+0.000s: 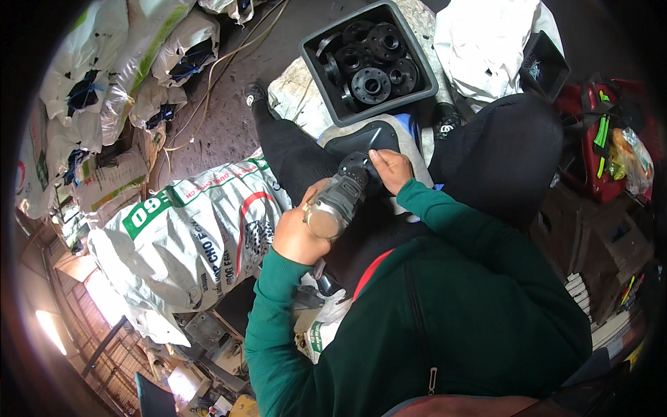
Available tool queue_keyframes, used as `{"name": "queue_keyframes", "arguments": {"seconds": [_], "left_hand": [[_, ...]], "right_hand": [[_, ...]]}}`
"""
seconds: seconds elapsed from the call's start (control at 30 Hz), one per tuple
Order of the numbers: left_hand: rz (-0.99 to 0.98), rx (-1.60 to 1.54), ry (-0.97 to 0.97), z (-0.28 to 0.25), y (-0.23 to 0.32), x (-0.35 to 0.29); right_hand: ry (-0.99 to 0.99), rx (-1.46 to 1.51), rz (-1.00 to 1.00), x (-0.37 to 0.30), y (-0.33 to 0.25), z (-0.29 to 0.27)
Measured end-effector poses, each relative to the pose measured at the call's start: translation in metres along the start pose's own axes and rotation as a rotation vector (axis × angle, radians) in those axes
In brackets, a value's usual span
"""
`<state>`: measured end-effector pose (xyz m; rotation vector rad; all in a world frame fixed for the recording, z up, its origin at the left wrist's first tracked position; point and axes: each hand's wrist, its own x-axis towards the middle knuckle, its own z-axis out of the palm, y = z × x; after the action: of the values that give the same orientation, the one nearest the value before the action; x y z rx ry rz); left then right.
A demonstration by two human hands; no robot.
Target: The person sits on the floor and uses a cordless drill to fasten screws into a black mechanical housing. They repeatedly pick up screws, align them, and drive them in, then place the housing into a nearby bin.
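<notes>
My left hand [299, 233] is closed around a grey power tool that looks like a drill [337, 203], its rounded back end toward me. At the tool's front end is a black round flanged part [356, 164]. My right hand [392, 171] pinches the edge of that part, fingers closed and partly hidden behind it. Just beyond my hands, between my knees, lies a black plastic surface with a grey rim [415, 156]. Past it stands a grey bin [425, 96] holding several black flanged discs [370, 85] with holes around a raised centre.
A large white printed sack [187, 243] lies at my left knee. More filled bags [83, 90] are piled at the far left, near cables [208, 90] on the floor. To the right are a white sack [486, 48], a small black bin [544, 68] and a red bag [597, 153].
</notes>
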<state>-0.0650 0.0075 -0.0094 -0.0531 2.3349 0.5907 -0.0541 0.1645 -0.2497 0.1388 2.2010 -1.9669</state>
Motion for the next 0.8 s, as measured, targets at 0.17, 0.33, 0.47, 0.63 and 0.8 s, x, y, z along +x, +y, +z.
{"name": "queue_keyframes", "arguments": {"seconds": [0.17, 0.33, 0.47, 0.63, 0.8], "left_hand": [[-0.017, 0.024, 0.008, -0.001, 0.006, 0.008], [0.25, 0.022, 0.116, 0.005, -0.002, 0.021], [0.13, -0.036, 0.13, 0.015, -0.008, 0.022], [0.239, -0.021, 0.205, 0.023, -0.018, 0.025], [0.061, -0.197, 0.17, 0.03, -0.014, 0.001]], "right_hand": [[-0.006, 0.032, -0.003, 0.002, -0.005, -0.002], [0.003, 0.033, -0.004, 0.002, -0.005, -0.001], [0.019, 0.026, -0.043, 0.003, -0.004, 0.0], [-0.02, -0.016, -0.035, 0.002, -0.003, -0.003], [-0.04, -0.068, -0.072, 0.003, 0.006, 0.0]]}}
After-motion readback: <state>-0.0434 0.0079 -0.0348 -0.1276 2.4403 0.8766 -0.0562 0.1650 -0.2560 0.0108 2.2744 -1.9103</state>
